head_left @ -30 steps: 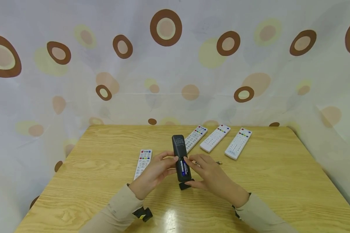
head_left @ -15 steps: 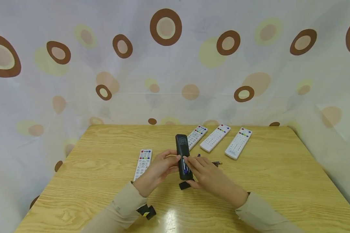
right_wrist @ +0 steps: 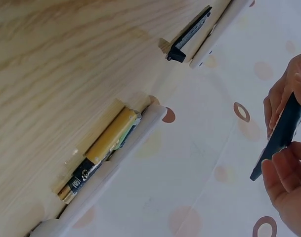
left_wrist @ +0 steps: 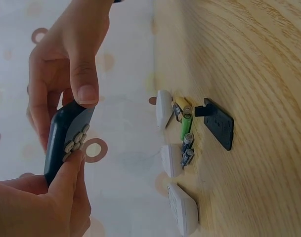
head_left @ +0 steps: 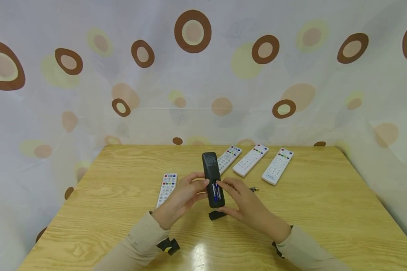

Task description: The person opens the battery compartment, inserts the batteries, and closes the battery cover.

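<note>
A black remote control is held up over the table, its back toward the head camera. My left hand grips it along the left side, thumb on the back. Two blue-and-silver batteries lie in its uncovered compartment. My right hand has fingertips at the compartment's upper right edge and its thumb at the remote's lower end. Grey buttons on the remote's front show in the left wrist view, with left fingers beneath them. Below on the table lies the black battery cover, a tab at one end.
Several loose batteries, a green one and a yellow-and-black one among them, lie on the wooden table. One white remote is at the left; others, such as this white remote, lie farther back. A patterned curtain hangs behind.
The black remote first shifted right, then slightly left and up. My right fingers, which covered much of the compartment half a second ago, have drawn to its right edge, exposing the batteries.
</note>
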`<state>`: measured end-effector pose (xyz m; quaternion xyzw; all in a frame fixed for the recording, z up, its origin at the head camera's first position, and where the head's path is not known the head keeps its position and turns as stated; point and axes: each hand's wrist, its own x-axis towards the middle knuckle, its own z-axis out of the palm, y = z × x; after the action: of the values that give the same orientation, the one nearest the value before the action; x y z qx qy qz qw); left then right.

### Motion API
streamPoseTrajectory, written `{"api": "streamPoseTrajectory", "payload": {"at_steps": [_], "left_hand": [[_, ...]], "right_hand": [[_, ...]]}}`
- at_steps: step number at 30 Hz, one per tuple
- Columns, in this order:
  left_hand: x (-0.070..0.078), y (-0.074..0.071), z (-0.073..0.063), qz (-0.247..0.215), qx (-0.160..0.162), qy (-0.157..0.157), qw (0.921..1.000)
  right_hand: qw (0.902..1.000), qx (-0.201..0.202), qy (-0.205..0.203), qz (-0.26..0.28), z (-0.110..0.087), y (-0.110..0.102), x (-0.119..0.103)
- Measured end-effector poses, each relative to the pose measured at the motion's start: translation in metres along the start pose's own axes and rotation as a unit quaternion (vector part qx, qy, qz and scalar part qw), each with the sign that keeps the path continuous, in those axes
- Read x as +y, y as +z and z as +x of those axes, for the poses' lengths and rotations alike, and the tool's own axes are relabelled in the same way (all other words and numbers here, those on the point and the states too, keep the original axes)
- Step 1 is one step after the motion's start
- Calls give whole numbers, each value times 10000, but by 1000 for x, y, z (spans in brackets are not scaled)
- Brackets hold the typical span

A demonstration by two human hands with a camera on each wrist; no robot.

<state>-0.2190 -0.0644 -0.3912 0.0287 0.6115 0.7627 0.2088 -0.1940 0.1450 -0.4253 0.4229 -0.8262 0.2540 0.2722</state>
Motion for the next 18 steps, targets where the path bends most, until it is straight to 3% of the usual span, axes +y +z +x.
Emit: {"api": "streamPoseTrajectory", "payload": {"at_steps": [5,10,14,18], "left_hand": [[0,-1,-1,20,-74,37,10000],[1,-1,-1,3,-52,112,9999],[1,-1,1,-12,28,82,10000],[1,-4,3,43,121,13,9999]], "right_hand": [[9974,263,-497,-460,0,-1,0],[9952,271,-618,-714,2,-1,1],[9964,128,-477,-685,2,-1,1],[9998,-52,92,-146,1,-1,2]]}}
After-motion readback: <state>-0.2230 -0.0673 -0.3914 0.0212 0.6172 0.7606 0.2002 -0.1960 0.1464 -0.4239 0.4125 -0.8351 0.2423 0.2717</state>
